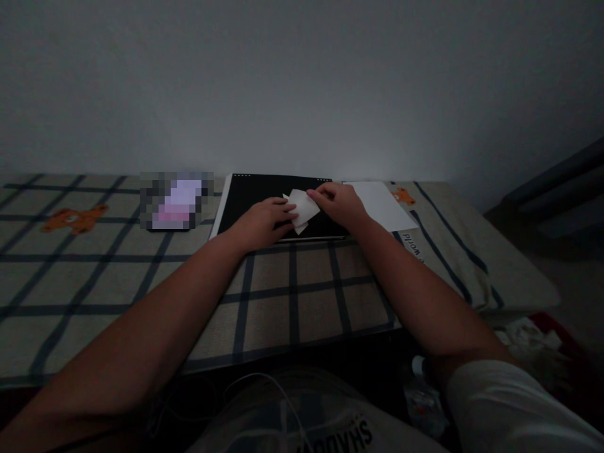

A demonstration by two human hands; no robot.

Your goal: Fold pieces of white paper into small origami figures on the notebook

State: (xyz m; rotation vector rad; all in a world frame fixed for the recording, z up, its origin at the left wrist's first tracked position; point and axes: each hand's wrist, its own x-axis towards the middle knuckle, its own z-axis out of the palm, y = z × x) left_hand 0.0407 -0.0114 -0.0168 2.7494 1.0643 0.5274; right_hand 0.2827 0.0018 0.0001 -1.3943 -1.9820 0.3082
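A small folded white piece of paper [304, 206], layered and with pointed corners, is over a black flat board or pad [255, 192] with punched holes along its far edge. My right hand [340, 200] pinches the paper's upper right corner between thumb and fingertips. From the other side, my left hand [267, 223] touches the paper's left edge with its fingers stretched out and slightly apart; its thumb is hidden. Whether the paper lies flat on the black surface or is slightly raised, I cannot tell.
A larger white sheet [377, 204] lies right of the black pad. To the left is a phone [177, 201] with a blurred, lit screen. A checked cloth [117, 270] covers the table, which stands against a grey wall. Below right are a bottle [419, 371] and a red bin [566, 352].
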